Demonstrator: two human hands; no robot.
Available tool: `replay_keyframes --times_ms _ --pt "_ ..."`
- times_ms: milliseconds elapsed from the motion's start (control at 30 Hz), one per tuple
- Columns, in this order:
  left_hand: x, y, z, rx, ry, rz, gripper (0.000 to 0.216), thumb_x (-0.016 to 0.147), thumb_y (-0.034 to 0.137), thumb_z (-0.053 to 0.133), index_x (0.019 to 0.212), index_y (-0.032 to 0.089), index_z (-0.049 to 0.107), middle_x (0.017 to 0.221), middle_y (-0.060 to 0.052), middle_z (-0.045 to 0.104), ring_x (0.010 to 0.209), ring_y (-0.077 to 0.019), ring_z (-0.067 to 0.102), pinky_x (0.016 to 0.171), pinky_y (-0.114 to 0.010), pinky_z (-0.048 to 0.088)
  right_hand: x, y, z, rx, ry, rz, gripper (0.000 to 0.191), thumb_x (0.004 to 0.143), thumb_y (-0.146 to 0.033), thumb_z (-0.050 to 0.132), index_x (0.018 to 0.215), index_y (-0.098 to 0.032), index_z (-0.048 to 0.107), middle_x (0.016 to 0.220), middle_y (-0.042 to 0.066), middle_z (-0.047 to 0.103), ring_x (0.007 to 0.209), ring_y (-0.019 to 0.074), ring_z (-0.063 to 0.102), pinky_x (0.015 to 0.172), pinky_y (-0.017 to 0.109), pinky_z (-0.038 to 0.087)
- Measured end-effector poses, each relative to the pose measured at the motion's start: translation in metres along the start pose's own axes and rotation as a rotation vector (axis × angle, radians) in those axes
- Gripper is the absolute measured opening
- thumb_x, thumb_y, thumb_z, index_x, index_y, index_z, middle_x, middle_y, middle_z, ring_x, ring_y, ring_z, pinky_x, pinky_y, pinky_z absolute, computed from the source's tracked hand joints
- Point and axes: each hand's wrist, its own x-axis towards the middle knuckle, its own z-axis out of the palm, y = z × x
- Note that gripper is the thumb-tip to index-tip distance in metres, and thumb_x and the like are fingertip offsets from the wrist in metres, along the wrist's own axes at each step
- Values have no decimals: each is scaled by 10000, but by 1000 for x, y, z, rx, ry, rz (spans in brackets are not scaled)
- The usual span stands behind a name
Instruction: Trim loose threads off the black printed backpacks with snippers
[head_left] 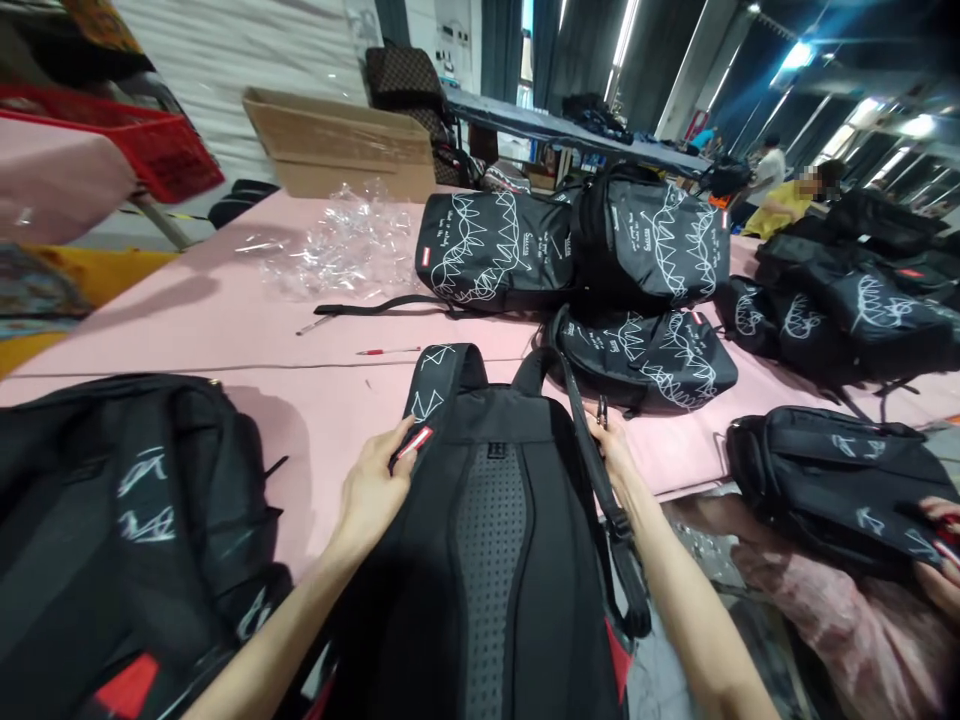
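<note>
A black backpack (pixel 495 560) stands in front of me with its mesh back panel facing me. My left hand (pixel 379 480) pinches the edge of its left shoulder strap (pixel 433 385), which has white line drawings, beside a small red-and-white label (pixel 415 442). At the right strap (pixel 589 455), my right hand (pixel 616 450) has its fingers closed around a small dark tool (pixel 602 412) that looks like thread snips. The palm side of that hand is partly hidden by the strap.
Another black backpack (pixel 187 480) lies at my left. Printed backpacks (pixel 495 245) stand across the pink table (pixel 330 390), with crumpled clear plastic (pixel 337 245), a cardboard box (pixel 337 145) and a red pen (pixel 386 351). At right, a co-worker's hand (pixel 937 560) touches a backpack (pixel 840 480).
</note>
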Motion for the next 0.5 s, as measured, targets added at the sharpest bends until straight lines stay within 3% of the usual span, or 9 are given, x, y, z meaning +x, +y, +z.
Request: replay_keyframes --times_ms 133,267,400,433,500 --pt "0 17 -10 177 -16 -16 577 854 487 377 1378 246 392 1225 -92 487 1078 -277 526 910 -440 447 0 -5 -1 -168 29 -42 472 646 -431 704 1030 -161 649 687 -13 607 516 90 452 468 202 324" --pt "2 30 -13 384 -7 -18 702 803 566 494 1406 248 325 1323 -128 398 1014 -321 557 833 -489 481 -5 -22 6 -434 67 -230 432 730 -496 604 1012 -170 643 922 38 651 781 165 566 679 255 429" --pt "13 40 -26 485 52 102 571 847 501 467 1329 197 458 1338 -145 416 1118 -368 488 895 -530 437 -11 -40 13 -859 85 -250 477 657 -483 680 1045 -214 611 879 27 661 778 202 588 738 317 435" --pt "18 41 -32 481 43 87 543 844 488 480 1294 185 505 1284 -153 473 1139 -389 466 924 -560 400 -11 -43 12 -915 95 -257 454 651 -469 687 1024 -217 621 879 28 664 800 212 592 750 322 434" --pt "31 41 -46 205 31 -106 456 804 412 576 1192 173 598 1110 -144 589 1144 -398 461 964 -593 343 -8 -47 7 -865 107 -261 354 684 -440 652 945 -201 649 890 37 669 849 220 596 750 309 441"
